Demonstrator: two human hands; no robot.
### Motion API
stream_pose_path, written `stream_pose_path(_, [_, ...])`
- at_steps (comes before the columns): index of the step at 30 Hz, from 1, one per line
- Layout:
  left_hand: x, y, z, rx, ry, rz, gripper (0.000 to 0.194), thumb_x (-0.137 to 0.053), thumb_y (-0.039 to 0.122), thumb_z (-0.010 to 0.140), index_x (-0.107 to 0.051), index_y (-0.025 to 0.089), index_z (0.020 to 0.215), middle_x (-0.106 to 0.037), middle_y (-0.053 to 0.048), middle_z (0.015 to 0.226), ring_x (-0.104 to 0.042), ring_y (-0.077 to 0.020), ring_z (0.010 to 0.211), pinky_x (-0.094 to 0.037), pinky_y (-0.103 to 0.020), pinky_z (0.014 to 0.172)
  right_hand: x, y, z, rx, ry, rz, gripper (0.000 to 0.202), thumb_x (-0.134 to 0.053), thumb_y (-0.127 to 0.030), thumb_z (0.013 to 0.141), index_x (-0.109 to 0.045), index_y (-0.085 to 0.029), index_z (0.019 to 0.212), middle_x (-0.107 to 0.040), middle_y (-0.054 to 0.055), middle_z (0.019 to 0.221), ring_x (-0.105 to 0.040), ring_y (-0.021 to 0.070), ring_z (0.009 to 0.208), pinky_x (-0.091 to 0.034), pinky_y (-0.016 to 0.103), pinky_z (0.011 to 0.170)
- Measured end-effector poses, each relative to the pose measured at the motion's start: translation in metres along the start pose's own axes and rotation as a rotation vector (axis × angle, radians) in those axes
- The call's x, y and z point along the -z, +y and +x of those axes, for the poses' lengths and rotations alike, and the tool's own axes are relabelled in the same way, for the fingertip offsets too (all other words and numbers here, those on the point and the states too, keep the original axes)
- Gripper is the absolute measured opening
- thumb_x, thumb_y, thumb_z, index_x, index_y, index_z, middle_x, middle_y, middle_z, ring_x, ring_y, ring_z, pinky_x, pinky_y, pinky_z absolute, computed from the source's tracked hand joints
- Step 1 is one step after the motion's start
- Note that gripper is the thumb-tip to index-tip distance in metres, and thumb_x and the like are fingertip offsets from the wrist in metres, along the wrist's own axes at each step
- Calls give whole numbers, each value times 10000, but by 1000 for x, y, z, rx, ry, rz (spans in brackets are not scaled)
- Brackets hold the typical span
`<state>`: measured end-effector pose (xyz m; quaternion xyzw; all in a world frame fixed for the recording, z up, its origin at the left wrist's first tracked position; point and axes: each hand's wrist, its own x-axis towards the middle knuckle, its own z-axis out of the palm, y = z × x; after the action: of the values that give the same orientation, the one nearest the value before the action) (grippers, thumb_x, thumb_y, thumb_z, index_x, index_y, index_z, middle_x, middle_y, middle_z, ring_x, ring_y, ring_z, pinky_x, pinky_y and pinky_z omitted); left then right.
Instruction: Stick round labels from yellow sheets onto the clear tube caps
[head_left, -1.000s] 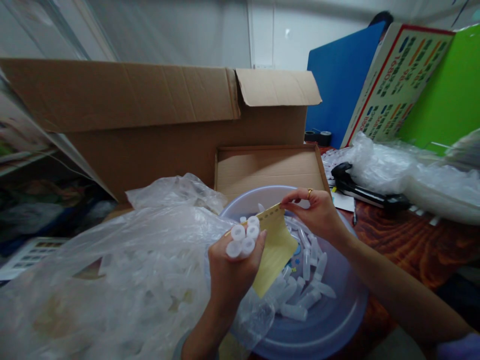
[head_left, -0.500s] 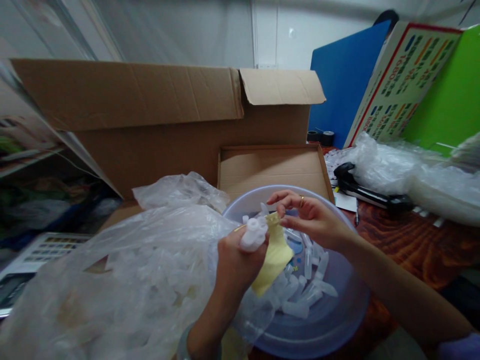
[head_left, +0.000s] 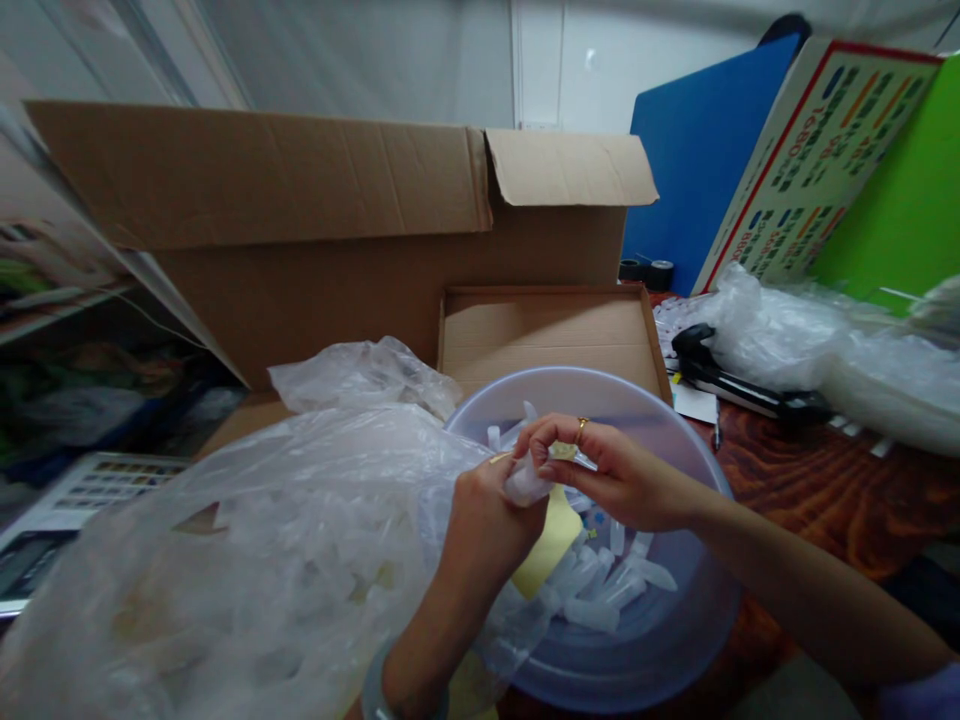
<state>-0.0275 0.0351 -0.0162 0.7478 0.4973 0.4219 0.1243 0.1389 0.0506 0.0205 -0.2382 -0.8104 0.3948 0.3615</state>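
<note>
My left hand (head_left: 487,530) is closed around a small bunch of translucent white plastic pieces (head_left: 527,485), with rounded, tube-like ends showing. A yellow sheet (head_left: 546,550) hangs below its fingers. My right hand (head_left: 622,478) meets it from the right, its thumb and fingers pinched at the bunch; its fingertips partly hide what they grip. Both hands are over a pale violet plastic basin (head_left: 705,600). Inside the basin lie several loose translucent plastic pieces (head_left: 600,590), narrow and tube-like.
A large clear plastic bag (head_left: 247,590) of similar pieces fills the left side, overlapping the basin. Behind stand an open cardboard box (head_left: 360,290) and a shallow cardboard tray (head_left: 547,330). To the right, a black stapler-like tool (head_left: 742,385) and plastic wrap (head_left: 795,330) rest on a wood-grain table (head_left: 825,490).
My right hand has moved left and down onto the bunch in my left hand, its fingers closing there. The yellow sheet's upper part is now mostly covered. The view has shifted slightly.
</note>
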Motion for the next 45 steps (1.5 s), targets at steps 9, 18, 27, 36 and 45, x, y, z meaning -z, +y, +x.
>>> stream_pose_path(9, [1,4,-2,12,-22,6,173,-559,226,773,-697,132,729,-656,-31,577,-559,-123,445,-346,-205,447,-5,-1,-2,-14,30,9,40,-494,-143,944,-525,-168,939,-595,53,999,-562,146,979,-426,300,904])
stream_pose_path(18, [1,1,-3,-34,-16,-11,312,-493,158,704,-713,120,922,-733,-106,849,-688,-215,772,-511,-272,711,-11,7,4,-161,109,376,355,-813,-231,706,-559,-152,940,-618,25,908,-595,134,873,-470,268,826])
stream_pose_path(27, [7,-2,1,351,-93,-435,268,-685,378,686,-586,153,577,-582,-31,554,-550,-169,544,-427,-259,535,-9,9,-2,335,164,-215,683,-786,-283,767,-476,-175,1366,-546,132,1368,-506,214,1287,-407,370,1096])
stream_pose_path(36, [21,15,0,457,-168,-702,147,-744,218,576,-684,133,679,-653,-7,686,-559,-128,641,-459,-204,591,-16,26,-1,501,242,-441,304,-624,-195,904,-632,-186,1208,-708,104,1085,-680,190,1019,-574,309,861])
stream_pose_path(45, [21,18,-3,589,-170,-1044,293,-773,207,573,-722,141,854,-729,-27,817,-669,-191,777,-526,-273,735,-16,4,-8,459,141,-425,843,-702,-410,783,-277,-156,1465,-361,211,1502,-392,305,1386,-358,531,1122])
